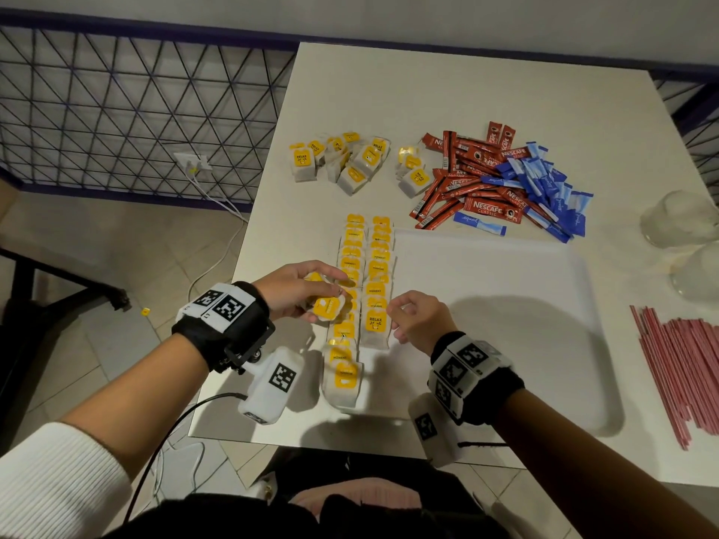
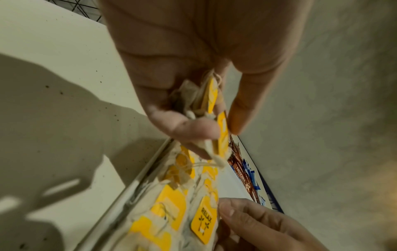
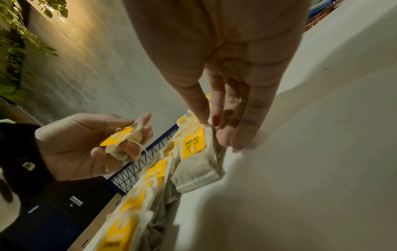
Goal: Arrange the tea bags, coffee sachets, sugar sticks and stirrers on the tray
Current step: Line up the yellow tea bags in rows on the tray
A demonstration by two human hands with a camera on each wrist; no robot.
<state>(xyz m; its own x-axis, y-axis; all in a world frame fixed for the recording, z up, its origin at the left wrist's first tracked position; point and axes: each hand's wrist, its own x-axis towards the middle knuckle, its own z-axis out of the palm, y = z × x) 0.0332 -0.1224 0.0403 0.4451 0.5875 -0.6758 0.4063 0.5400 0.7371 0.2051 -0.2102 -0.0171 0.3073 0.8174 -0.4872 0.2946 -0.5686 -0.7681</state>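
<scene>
L grip (image 1: pixel 297 289) clenched round a small bunch of tea bags (image 1: pixel 326 305), held just above the near-left rows. R grip (image 1: pixel 418 319) released, fingers (image 3: pixel 223 135) loosely straight, tips touching the RELAX tea bag (image 1: pixel 374 326) at near end of the right row. I see two rows of bags along tray (image 1: pixel 505 305) left edge. Loose tea bags (image 1: pixel 342 159), coffee sachets (image 1: pixel 470 177), sugar sticks (image 1: pixel 544 188) far on table (image 1: pixel 447 91); stirrers (image 1: pixel 684 367) right.
</scene>
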